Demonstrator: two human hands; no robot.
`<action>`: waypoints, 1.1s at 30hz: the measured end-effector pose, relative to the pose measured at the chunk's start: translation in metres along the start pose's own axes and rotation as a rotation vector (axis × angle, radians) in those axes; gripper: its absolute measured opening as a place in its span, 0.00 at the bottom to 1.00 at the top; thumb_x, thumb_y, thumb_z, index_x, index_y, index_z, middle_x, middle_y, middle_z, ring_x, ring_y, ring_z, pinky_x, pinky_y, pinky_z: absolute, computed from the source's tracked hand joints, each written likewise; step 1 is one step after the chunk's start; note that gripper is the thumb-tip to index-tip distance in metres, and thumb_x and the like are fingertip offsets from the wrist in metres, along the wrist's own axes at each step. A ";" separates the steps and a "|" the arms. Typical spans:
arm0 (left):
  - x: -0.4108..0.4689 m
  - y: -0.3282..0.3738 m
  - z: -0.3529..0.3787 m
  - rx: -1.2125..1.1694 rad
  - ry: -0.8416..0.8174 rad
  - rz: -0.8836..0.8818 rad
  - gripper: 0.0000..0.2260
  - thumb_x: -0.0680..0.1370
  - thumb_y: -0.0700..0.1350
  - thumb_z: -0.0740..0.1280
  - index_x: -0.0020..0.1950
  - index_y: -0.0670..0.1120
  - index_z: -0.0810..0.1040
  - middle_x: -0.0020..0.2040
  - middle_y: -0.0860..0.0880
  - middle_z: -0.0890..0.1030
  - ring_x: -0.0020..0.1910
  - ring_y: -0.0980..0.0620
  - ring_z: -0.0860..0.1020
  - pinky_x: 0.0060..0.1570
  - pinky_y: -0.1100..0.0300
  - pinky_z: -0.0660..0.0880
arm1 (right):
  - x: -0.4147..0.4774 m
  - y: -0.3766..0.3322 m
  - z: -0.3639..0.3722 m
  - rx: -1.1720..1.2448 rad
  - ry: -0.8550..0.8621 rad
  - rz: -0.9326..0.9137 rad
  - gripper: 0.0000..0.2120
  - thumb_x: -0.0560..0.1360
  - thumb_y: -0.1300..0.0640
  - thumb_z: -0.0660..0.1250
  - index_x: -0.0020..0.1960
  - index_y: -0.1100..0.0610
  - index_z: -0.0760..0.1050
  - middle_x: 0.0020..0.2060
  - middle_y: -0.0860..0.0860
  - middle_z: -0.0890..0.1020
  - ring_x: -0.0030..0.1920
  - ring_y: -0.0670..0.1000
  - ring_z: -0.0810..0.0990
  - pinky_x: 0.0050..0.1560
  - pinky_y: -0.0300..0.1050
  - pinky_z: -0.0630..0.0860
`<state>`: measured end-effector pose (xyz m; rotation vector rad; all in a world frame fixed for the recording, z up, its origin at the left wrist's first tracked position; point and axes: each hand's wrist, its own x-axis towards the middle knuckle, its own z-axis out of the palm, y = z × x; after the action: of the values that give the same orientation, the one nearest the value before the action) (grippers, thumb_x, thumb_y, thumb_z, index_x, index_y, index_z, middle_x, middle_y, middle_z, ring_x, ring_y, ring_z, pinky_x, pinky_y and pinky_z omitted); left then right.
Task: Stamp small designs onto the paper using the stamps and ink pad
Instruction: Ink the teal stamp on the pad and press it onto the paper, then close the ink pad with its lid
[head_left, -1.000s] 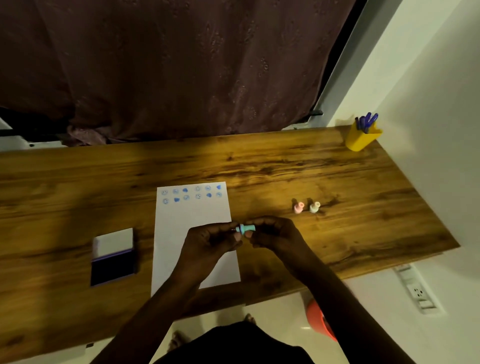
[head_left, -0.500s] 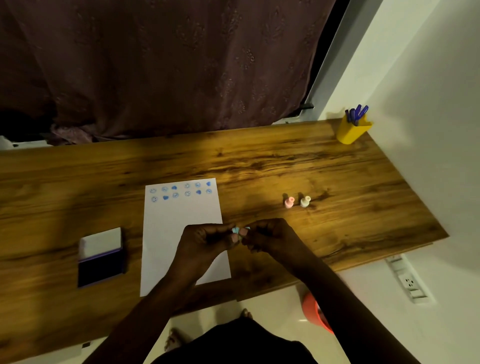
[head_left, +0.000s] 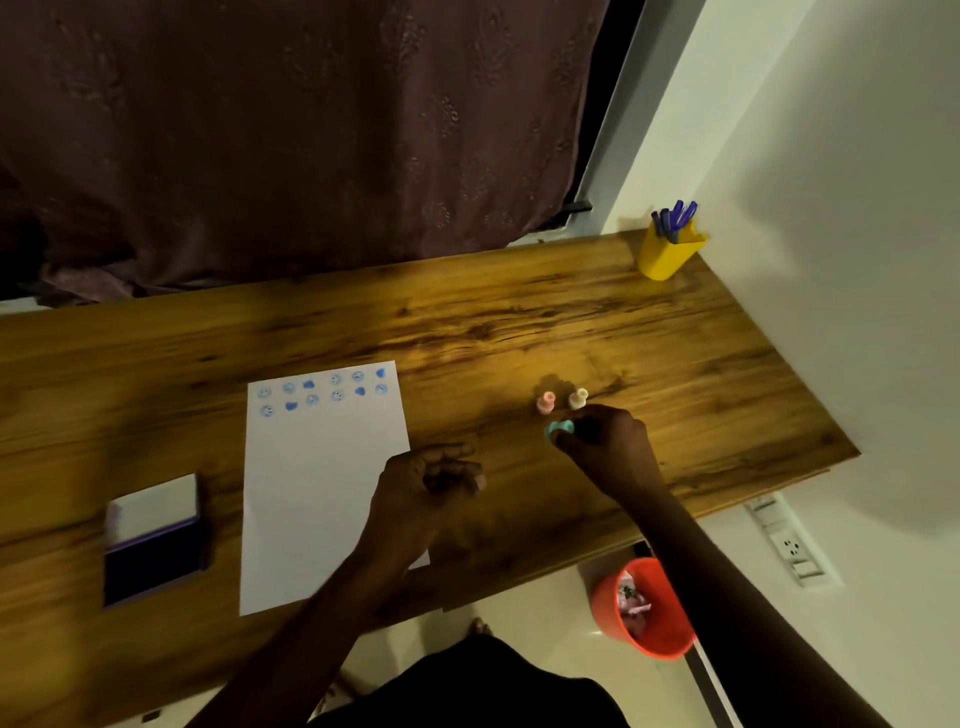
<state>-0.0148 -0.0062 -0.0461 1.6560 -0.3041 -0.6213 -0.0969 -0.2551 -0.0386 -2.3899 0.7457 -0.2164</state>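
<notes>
Head view showed the right hand (head_left: 608, 447) pinching a light, rigid teal stamp (head_left: 560, 429), best gripped by its handle; the left hand (head_left: 431, 483) curled loosely, empty.

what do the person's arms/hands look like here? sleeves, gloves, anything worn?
Both arms are bare from forearm to fingertips: no sleeves in view, no gloves. The left hand and right hand show no visible rings, watch or bands, though the light is dim. Dark clothing on the torso shows at the bottom edge.
</notes>
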 end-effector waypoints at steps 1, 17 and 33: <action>0.001 -0.001 0.002 0.009 0.002 0.001 0.13 0.64 0.53 0.80 0.47 0.65 0.87 0.50 0.55 0.90 0.56 0.51 0.87 0.65 0.38 0.79 | 0.006 0.007 0.001 -0.079 0.024 -0.030 0.10 0.73 0.49 0.75 0.43 0.56 0.83 0.36 0.53 0.86 0.38 0.52 0.84 0.37 0.41 0.69; 0.001 -0.002 0.007 0.055 0.100 -0.079 0.14 0.72 0.43 0.80 0.46 0.64 0.88 0.51 0.54 0.89 0.57 0.52 0.86 0.65 0.40 0.79 | 0.044 0.040 0.024 -0.208 -0.019 -0.002 0.14 0.74 0.52 0.71 0.56 0.56 0.83 0.50 0.55 0.88 0.52 0.57 0.86 0.48 0.43 0.79; -0.007 0.008 -0.044 0.062 0.245 -0.019 0.15 0.74 0.43 0.79 0.46 0.66 0.87 0.48 0.59 0.89 0.52 0.57 0.86 0.59 0.50 0.83 | 0.016 -0.058 0.009 -0.054 0.102 -0.274 0.04 0.75 0.55 0.73 0.45 0.55 0.86 0.41 0.50 0.88 0.40 0.49 0.86 0.42 0.43 0.80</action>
<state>0.0048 0.0328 -0.0334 1.7756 -0.1312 -0.4207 -0.0536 -0.2218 -0.0112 -2.5434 0.4712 -0.4382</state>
